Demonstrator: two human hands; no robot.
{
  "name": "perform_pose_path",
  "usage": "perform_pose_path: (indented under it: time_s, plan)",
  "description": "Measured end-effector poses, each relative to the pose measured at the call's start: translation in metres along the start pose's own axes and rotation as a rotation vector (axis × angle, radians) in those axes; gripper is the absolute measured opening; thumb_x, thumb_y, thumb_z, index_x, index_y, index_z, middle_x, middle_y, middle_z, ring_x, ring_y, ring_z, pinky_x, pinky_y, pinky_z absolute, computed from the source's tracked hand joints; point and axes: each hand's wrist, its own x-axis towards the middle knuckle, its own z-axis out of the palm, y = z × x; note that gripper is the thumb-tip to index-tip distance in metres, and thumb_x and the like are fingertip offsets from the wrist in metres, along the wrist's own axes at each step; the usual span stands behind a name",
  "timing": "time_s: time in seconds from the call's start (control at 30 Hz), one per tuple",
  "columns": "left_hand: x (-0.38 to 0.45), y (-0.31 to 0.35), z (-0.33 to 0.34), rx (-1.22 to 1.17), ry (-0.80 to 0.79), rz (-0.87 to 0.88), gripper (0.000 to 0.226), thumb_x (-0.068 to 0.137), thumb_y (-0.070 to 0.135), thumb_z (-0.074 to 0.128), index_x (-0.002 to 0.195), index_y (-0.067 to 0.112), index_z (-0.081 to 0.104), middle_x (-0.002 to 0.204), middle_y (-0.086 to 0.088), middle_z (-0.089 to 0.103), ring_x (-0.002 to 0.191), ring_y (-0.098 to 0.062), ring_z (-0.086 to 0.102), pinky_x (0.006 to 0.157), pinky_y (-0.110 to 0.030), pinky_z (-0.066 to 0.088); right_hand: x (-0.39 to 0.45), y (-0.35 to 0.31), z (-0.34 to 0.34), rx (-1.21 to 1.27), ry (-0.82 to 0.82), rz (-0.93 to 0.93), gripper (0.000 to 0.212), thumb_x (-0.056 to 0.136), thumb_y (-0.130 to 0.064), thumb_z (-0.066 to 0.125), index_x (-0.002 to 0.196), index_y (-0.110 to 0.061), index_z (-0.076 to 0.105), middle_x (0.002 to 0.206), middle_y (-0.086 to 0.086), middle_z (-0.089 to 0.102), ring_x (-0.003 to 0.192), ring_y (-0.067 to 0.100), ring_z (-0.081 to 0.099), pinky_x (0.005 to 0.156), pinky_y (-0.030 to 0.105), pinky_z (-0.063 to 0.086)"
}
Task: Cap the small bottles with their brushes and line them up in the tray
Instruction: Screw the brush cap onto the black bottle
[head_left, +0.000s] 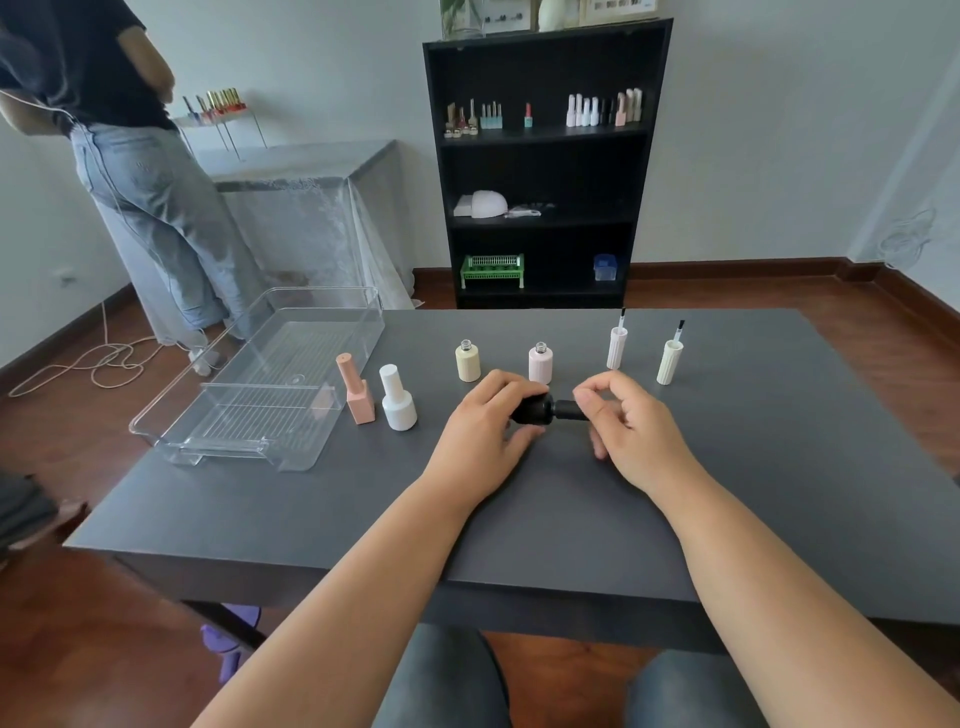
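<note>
A black bottle (535, 409) lies sideways between my hands over the grey table (519, 519). My left hand (483, 431) grips its body, and my right hand (623, 426) pinches its black cap (567, 409). Behind them stand an open yellow bottle (467, 362) and an open pink bottle (540, 362). To the right stand a pink brush cap (617, 345) and a cream brush cap (669, 359), brushes pointing up. A capped peach bottle (357, 389) and a capped white bottle (398, 399) stand beside the clear tray (218, 431), which holds nothing.
The tray sits at the table's left edge. A black shelf unit (540, 166) with bottles stands behind the table. A person in jeans (156, 197) stands at the left by a covered side table (301, 171). A cable (104, 364) lies on the wooden floor.
</note>
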Motion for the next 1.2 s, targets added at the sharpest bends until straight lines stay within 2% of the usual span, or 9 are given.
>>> perform_pose_path:
  time_s: [0.17,0.23,0.33,0.5,0.7,0.9,0.97,1.07,1.2]
  plan:
    - [-0.0002,0.0026,0.0003,-0.007,0.015,-0.005,0.035,0.083,0.013,0.071,0.117,0.017,0.064,0.108,0.003,0.058,0.091,-0.011,0.055,0.076,-0.024,0.049,0.0008,-0.0009,-0.0001,0.039,-0.027,-0.011,0.034,0.09,-0.066,0.036,0.101,-0.036,0.05,0.056,-0.012,0.055,0.056,0.006,0.052,0.058,0.013,0.041]
    - [0.0002,0.0026,0.0,-0.006,0.023,-0.015,0.035,0.082,0.013,0.071,0.116,0.017,0.064,0.108,0.003,0.058,0.091,-0.012,0.056,0.077,-0.025,0.049,0.0012,-0.0018,-0.0021,0.109,-0.034,-0.015,0.019,0.089,-0.05,0.053,0.106,-0.042,0.049,0.085,-0.015,0.06,0.073,0.003,0.056,0.069,0.01,0.044]
    - [0.001,0.0024,-0.0016,-0.006,0.037,-0.038,0.034,0.083,0.013,0.071,0.115,0.017,0.064,0.107,0.004,0.058,0.09,-0.01,0.056,0.077,-0.024,0.049,-0.0011,-0.0007,-0.0041,0.122,-0.053,-0.063,0.039,0.081,-0.013,0.067,0.103,-0.043,0.053,0.105,-0.011,0.058,0.082,-0.001,0.058,0.075,0.007,0.043]
    - [0.0003,0.0026,-0.0025,0.004,0.026,-0.04,0.035,0.083,0.012,0.071,0.116,0.016,0.064,0.107,0.004,0.058,0.091,-0.011,0.057,0.077,-0.026,0.05,-0.0009,-0.0012,-0.0018,0.029,0.001,-0.231,0.035,0.08,0.011,0.065,0.087,-0.023,0.065,0.097,-0.003,0.061,0.086,0.012,0.061,0.083,0.017,0.048]
    - [-0.0009,0.0039,-0.0044,0.008,0.024,-0.028,0.035,0.082,0.009,0.071,0.116,0.016,0.065,0.108,0.003,0.059,0.093,-0.013,0.057,0.078,-0.028,0.05,-0.0017,-0.0002,-0.0008,-0.004,0.058,-0.163,0.028,0.087,-0.013,0.067,0.083,-0.041,0.061,0.074,-0.012,0.064,0.069,0.004,0.057,0.067,0.008,0.044]
    - [-0.0003,0.0061,-0.0069,0.009,0.038,-0.029,0.034,0.082,0.009,0.071,0.115,0.015,0.065,0.108,0.001,0.059,0.094,-0.013,0.057,0.079,-0.029,0.051,-0.0016,-0.0017,-0.0016,0.067,0.011,0.012,0.017,0.096,-0.044,0.047,0.095,-0.034,0.059,0.076,-0.007,0.07,0.07,0.009,0.065,0.074,0.029,0.052]
    - [-0.0001,0.0047,-0.0075,0.008,0.053,-0.049,0.033,0.082,0.01,0.071,0.115,0.014,0.066,0.108,0.001,0.059,0.094,-0.013,0.058,0.079,-0.03,0.051,-0.0022,-0.0024,-0.0032,0.098,-0.019,-0.013,0.009,0.093,-0.033,0.059,0.097,-0.041,0.06,0.087,-0.012,0.066,0.076,0.003,0.062,0.074,0.014,0.048]
    - [-0.0001,0.0053,-0.0075,0.013,0.054,-0.056,0.033,0.082,0.011,0.072,0.114,0.014,0.066,0.108,0.001,0.059,0.093,-0.013,0.058,0.079,-0.03,0.051,-0.0033,-0.0046,-0.0026,0.008,-0.02,-0.162,0.039,0.082,-0.001,0.068,0.099,-0.035,0.061,0.1,-0.013,0.058,0.084,0.001,0.059,0.078,0.01,0.045]
    - [-0.0009,0.0063,-0.0063,0.022,0.043,-0.041,0.033,0.082,0.01,0.072,0.114,0.014,0.066,0.108,0.0,0.06,0.092,-0.015,0.058,0.077,-0.031,0.051,-0.0043,-0.0068,0.0005,-0.027,0.033,-0.219,0.038,0.08,0.006,0.068,0.09,-0.031,0.063,0.086,-0.009,0.057,0.072,0.003,0.053,0.072,0.006,0.041]
